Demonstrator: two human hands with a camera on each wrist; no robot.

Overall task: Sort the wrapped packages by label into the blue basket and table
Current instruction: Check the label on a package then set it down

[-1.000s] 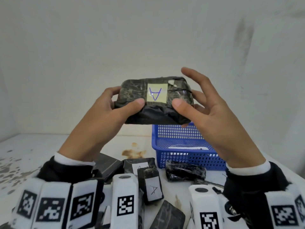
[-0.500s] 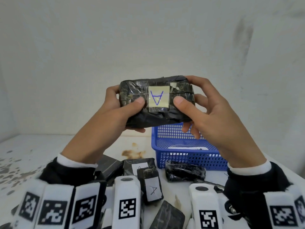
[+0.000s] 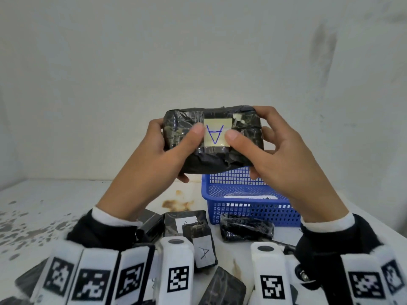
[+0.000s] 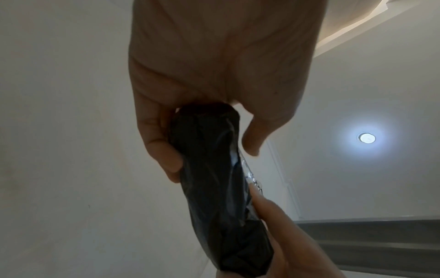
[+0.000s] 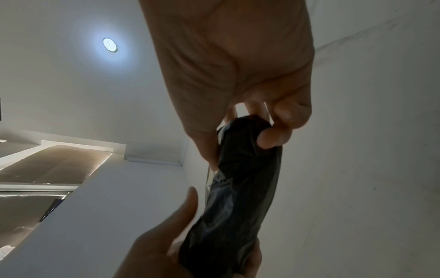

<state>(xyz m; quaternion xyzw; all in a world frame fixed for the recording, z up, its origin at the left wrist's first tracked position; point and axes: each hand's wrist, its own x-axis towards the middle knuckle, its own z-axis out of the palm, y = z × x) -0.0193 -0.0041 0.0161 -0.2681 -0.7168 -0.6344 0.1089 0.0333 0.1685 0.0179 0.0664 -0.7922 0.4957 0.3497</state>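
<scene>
I see my left hand (image 3: 154, 157) and right hand (image 3: 275, 155) gripping a black wrapped package (image 3: 211, 137) by its ends, fingers curled round it, label reading A. It is held above the blue basket (image 3: 248, 208) on the worktop (image 3: 55, 205).

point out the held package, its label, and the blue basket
held package (image 3: 182, 128), head view, taped left part of its face
label (image 3: 217, 134), head view, middle of the pale sticker
blue basket (image 3: 253, 213), head view, front mesh wall
</scene>
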